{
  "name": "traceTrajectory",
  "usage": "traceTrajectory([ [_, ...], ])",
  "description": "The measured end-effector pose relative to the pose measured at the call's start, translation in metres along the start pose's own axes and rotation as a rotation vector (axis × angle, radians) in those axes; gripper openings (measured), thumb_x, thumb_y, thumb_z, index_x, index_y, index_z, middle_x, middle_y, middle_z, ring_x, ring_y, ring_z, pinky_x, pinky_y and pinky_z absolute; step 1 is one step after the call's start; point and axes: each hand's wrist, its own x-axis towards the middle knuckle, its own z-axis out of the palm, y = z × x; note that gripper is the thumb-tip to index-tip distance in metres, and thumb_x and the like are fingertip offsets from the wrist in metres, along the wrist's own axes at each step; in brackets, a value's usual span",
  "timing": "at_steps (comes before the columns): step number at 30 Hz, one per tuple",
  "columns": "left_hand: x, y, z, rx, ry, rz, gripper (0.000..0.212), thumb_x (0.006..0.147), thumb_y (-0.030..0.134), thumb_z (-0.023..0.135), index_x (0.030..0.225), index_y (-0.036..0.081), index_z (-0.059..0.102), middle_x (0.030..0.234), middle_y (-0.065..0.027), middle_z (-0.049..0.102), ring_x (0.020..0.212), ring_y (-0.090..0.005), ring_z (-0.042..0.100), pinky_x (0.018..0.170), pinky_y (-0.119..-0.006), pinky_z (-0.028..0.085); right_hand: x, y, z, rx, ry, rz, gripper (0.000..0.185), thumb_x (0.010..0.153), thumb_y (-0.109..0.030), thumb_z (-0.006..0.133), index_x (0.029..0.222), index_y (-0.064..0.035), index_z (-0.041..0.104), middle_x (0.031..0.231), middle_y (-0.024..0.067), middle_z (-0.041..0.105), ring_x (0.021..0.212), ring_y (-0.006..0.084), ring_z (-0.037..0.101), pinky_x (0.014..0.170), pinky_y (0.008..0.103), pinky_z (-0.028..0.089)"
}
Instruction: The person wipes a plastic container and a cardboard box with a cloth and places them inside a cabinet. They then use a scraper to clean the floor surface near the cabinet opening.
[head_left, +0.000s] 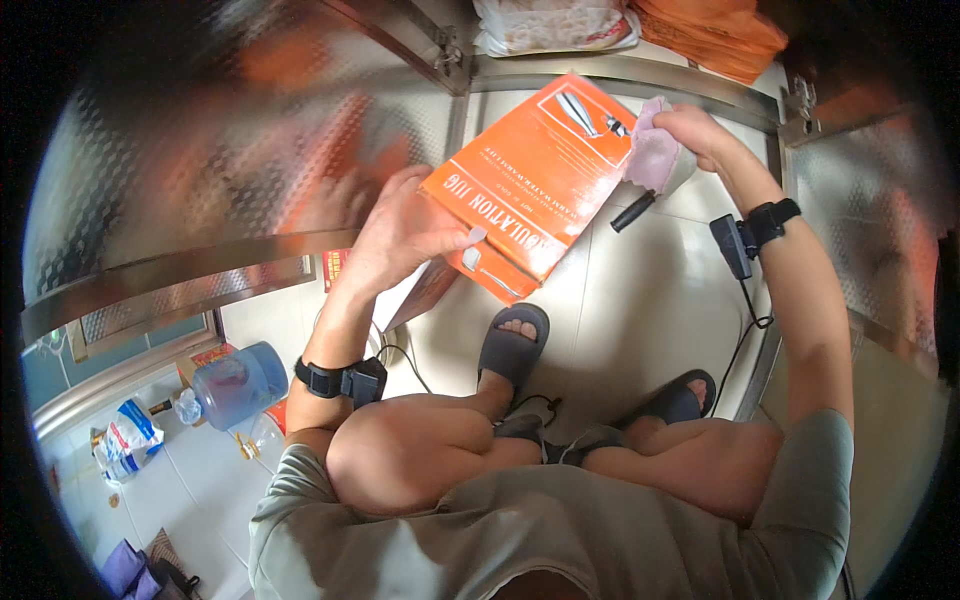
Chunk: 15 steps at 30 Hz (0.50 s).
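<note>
An orange cardboard box (536, 176) with printed pictures of a jug is tilted in front of me, above the tiled floor. My left hand (409, 225) grips its near left corner, the thumb on the printed face. At the box's right edge, my right hand (694, 131) holds a pale pink cloth (651, 154), which touches or lies very near the cardboard. A black handle (634, 211) shows just below the cloth; what it belongs to is hidden.
Metal-framed cabinet doors (806, 112) stand at both sides. Bags (559, 26) lie inside at the top. Another box (420, 292) stands beneath my left hand. At the lower left are a blue plastic water bottle (236, 385) and a white-and-blue packet (131, 435). Cables hang near my feet.
</note>
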Motion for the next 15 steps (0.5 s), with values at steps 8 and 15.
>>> traceTrajectory([
  [8,0.024,0.015,0.027,-0.184,0.341,0.238,0.070,0.086,0.020,0.072,0.142,-0.003,0.037,0.129,-0.0214,0.059,0.120,-0.0284,0.058,0.101,-0.036,0.044,0.017,0.045,0.019,0.319,-0.110,0.174,0.026,0.092,-0.012,0.054,0.112,0.0037,0.061,0.103,0.0120,0.067,0.091,0.0245,0.069,0.081,0.0367,0.058],
  [15,0.051,0.019,0.037,0.148,0.286,0.457,0.056,0.101,0.026,0.053,0.149,0.004,0.035,0.145,-0.0201,0.042,0.134,-0.0306,0.043,0.110,-0.037,0.035,0.010,0.062,-0.046,0.186,0.257,0.016,0.030,0.091,-0.010,0.053,0.116,0.0046,0.059,0.108,0.0144,0.065,0.094,0.0254,0.066,0.081,0.0369,0.053],
])
